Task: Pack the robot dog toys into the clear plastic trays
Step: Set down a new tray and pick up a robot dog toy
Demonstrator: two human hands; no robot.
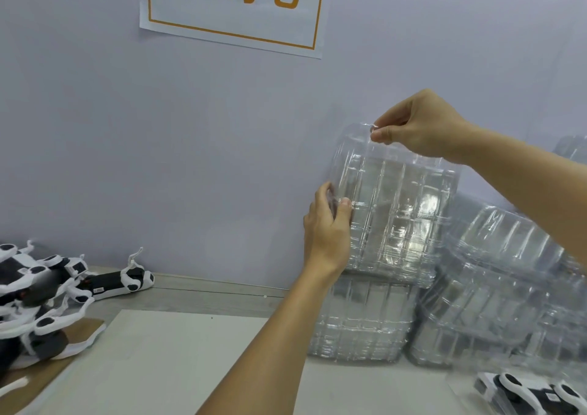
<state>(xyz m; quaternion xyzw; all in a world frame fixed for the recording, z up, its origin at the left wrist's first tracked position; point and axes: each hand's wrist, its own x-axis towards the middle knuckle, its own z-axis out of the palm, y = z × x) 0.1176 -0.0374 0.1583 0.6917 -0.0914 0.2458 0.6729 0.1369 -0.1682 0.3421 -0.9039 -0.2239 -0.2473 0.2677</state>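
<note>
A stack of clear plastic trays [397, 211] stands tilted on edge against the wall, on top of another tray stack [362, 319]. My left hand [328, 233] grips the stack's left edge, thumb in front and fingers behind. My right hand [416, 125] pinches the top rim of the front tray between thumb and fingers. A heap of black-and-white robot dog toys [38, 294] lies at the far left of the table. Another robot dog [533, 395] lies in a clear tray at the bottom right.
More clear tray stacks [508, 287] lean at the right, reaching the frame edge. A pale board [165, 367] covers the table's middle. Brown cardboard [47, 370] lies under the toy heap. A white sign with orange characters [235, 5] hangs on the wall.
</note>
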